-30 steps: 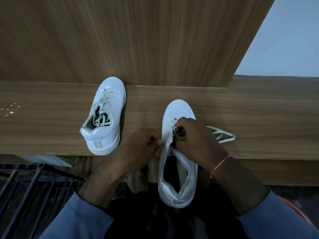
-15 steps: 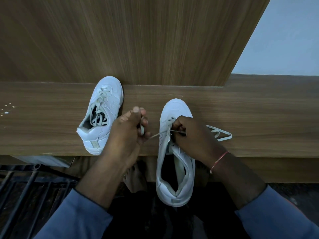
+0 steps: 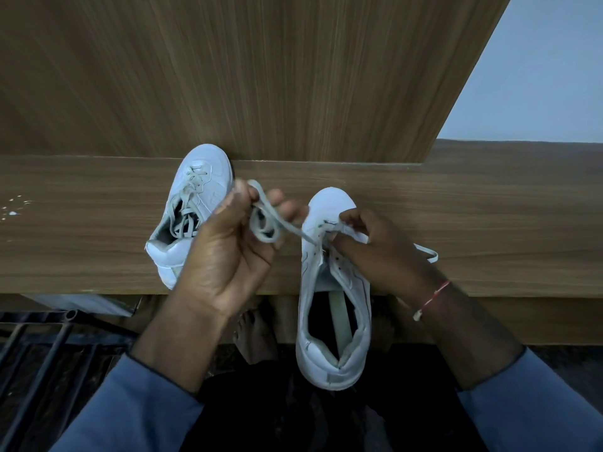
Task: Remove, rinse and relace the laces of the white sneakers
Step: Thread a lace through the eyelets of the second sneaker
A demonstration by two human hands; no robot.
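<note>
Two white sneakers are seen on a wooden ledge [image 3: 489,216], both with toes pointed away, backed by an upright wooden panel [image 3: 261,76]. One laced sneaker [image 3: 208,190] is set at the left, its toe touching the panel. One loosened sneaker [image 3: 336,288] is placed to its right, with its heel hanging past the near edge of the ledge and most of its eyelets bare. One lace [image 3: 295,230] is counted in use: it is stretched from the front eyelets across to the left hand [image 3: 228,256], where it is gathered in loops. Its far end [image 3: 427,252] is laid flat on the ledge beyond the right wrist. Two hands are shown. The left hand is raised between the sneakers, and the looped lace is pinched by its thumb and curled fingers. The right hand [image 3: 381,249] is curled over the loosened sneaker, and the flap by the front eyelets is gripped; whether the lace is also pinched there cannot be made out. One red thread bracelet [image 3: 435,293] is worn on the right wrist. Two blue sleeves are cut off by the lower edge. The laced sneaker's side is partly hidden behind the left hand. One bare foot [image 3: 254,334] is dimly seen below the ledge, beside dark metal bars [image 3: 32,353].
</note>
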